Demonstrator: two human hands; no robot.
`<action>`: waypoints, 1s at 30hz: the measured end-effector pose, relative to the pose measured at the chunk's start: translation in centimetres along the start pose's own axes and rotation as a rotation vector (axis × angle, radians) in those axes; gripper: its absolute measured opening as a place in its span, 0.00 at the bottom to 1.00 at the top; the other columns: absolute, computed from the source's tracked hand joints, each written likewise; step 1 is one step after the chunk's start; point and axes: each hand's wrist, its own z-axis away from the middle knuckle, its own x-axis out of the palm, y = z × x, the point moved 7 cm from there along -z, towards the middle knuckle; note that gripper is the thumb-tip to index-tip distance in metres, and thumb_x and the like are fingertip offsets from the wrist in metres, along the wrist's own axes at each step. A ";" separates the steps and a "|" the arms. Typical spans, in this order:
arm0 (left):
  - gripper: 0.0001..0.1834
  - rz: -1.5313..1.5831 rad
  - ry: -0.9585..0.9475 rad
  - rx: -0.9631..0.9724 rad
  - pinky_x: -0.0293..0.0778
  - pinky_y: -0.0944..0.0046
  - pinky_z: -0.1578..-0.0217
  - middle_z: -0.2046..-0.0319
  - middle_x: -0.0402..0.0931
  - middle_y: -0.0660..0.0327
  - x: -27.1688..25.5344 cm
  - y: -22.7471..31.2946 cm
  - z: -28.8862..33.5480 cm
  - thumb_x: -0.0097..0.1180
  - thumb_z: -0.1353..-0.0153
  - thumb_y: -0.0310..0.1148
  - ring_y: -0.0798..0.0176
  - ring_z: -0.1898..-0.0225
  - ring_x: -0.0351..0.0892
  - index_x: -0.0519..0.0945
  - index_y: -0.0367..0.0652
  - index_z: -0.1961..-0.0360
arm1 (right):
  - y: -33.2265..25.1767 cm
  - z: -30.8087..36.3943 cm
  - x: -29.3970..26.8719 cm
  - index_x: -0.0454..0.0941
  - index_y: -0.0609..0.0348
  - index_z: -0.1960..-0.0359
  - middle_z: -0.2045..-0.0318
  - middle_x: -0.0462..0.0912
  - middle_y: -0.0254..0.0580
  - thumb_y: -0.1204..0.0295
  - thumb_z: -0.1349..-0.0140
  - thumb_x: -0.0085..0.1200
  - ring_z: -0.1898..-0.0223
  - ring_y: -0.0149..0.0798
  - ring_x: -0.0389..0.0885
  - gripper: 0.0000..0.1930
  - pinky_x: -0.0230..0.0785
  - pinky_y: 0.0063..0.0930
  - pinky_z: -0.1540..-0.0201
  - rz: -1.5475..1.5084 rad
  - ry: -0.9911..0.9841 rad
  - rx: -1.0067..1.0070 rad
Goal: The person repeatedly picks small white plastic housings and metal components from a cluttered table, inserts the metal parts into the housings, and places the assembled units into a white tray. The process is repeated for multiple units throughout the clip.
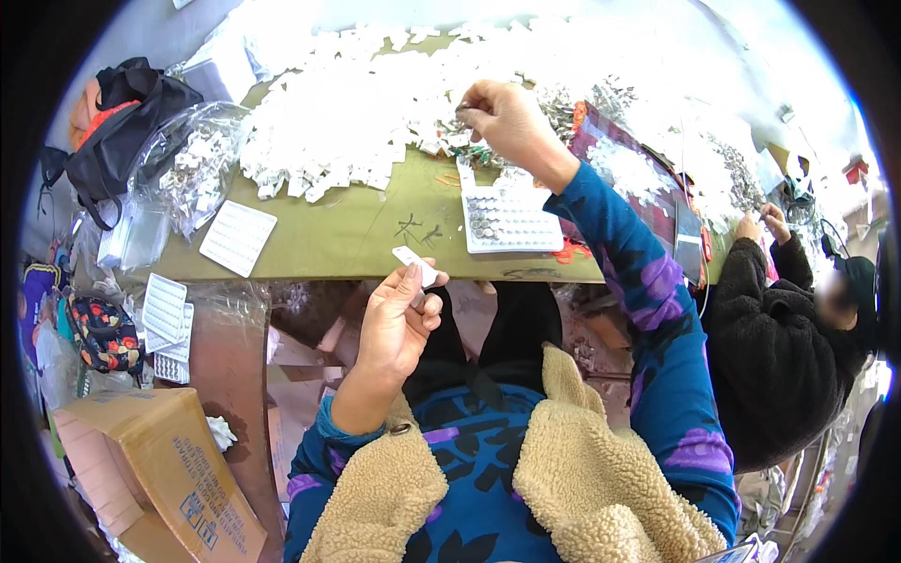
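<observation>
The person's left hand (394,324) is closed, thumb against fingers, on a small white piece (410,260) held up just in front of the table's near edge. The right hand (511,127) reaches out over the green table (328,235), its thumb and forefinger drawn together — apparently on a small dark bit (464,106), though glare makes this hard to tell. Below that hand lies a white tray (511,220), small metallic parts in some of its hollows. Beyond spreads a heap of white pieces (328,131); a second tray (238,237) rests farther left — near a clear plastic bag (199,169).
</observation>
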 end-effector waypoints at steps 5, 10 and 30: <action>0.17 0.086 -0.026 -0.014 0.73 0.72 0.72 0.50 0.76 0.51 1.9 -0.1 -0.9 0.52 0.28 0.39 0.70 0.68 0.74 0.74 0.37 0.47 | -0.4 2.8 -1.6 0.80 0.69 0.64 0.76 0.84 0.41 0.75 0.38 0.58 0.76 0.29 0.82 0.07 0.74 0.24 0.72 -0.149 -0.006 0.139; 0.17 0.225 -0.185 -0.056 0.76 0.74 0.70 0.43 0.73 0.45 4.0 -0.1 -0.8 0.52 0.28 0.38 0.71 0.67 0.76 0.74 0.36 0.48 | -4.4 10.9 -1.5 0.81 0.66 0.64 0.76 0.83 0.42 0.76 0.39 0.60 0.76 0.31 0.82 0.05 0.73 0.27 0.73 -0.140 0.073 -0.041; 0.19 -0.097 -0.351 -0.080 0.87 0.64 0.64 0.54 0.77 0.41 3.9 -3.9 3.7 0.56 0.31 0.35 0.58 0.60 0.85 0.73 0.28 0.49 | -2.5 24.8 1.8 0.81 0.67 0.55 0.64 0.84 0.36 0.79 0.38 0.61 0.62 0.27 0.81 0.10 0.74 0.21 0.57 -0.961 -0.511 0.297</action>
